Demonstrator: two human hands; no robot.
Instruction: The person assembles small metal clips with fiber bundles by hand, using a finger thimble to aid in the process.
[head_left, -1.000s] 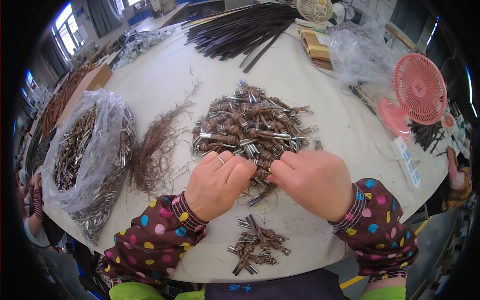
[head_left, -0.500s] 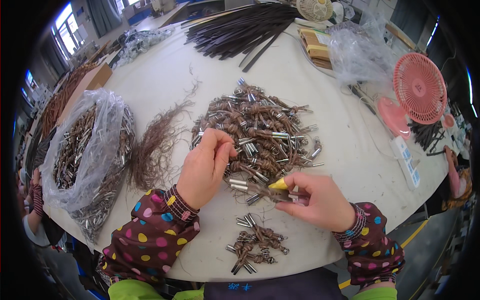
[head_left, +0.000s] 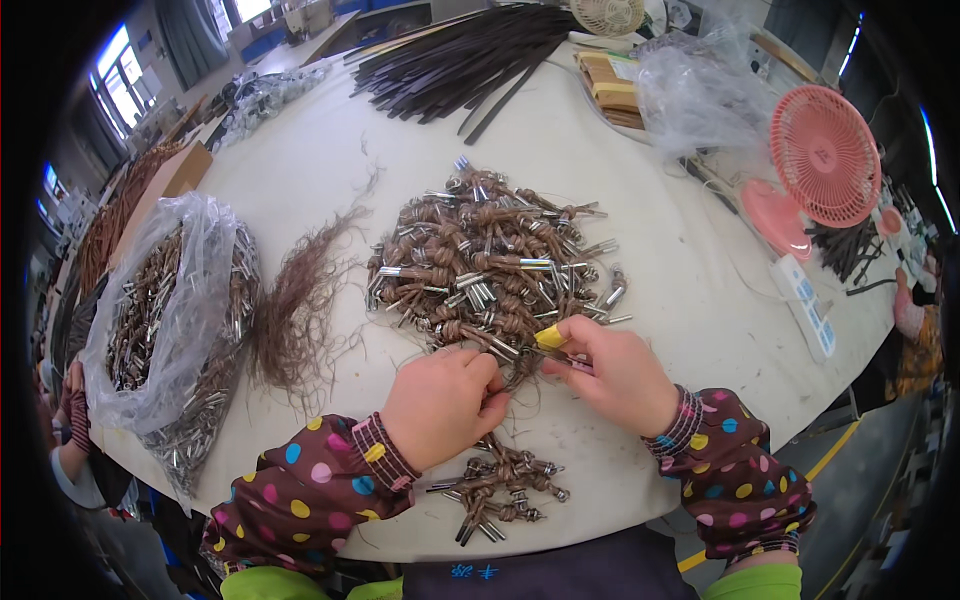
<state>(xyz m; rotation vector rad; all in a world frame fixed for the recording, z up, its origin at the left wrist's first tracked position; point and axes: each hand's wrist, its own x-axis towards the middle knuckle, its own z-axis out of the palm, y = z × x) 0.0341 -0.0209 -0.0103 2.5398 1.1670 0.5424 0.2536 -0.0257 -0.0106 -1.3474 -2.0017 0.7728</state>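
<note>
We have a single view, from a wide fisheye camera worn on the head. It looks steeply down and forward onto the pale surface (head_left: 300, 180), close above our own hands, which enter from the lower edge. The left hand (head_left: 440, 405) and right hand (head_left: 615, 375) sit just below centre. Straight edges beyond the hands bend toward the dark rim.

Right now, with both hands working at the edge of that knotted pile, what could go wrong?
1. The right hand holds a small yellow-handled tool close to the left hand; a slip could nick a finger.
2. Pulling one piece may drag tangled neighbours out of the big pile.
3. The small finished pile lies near the table edge and could be brushed off by a sleeve.
</note>
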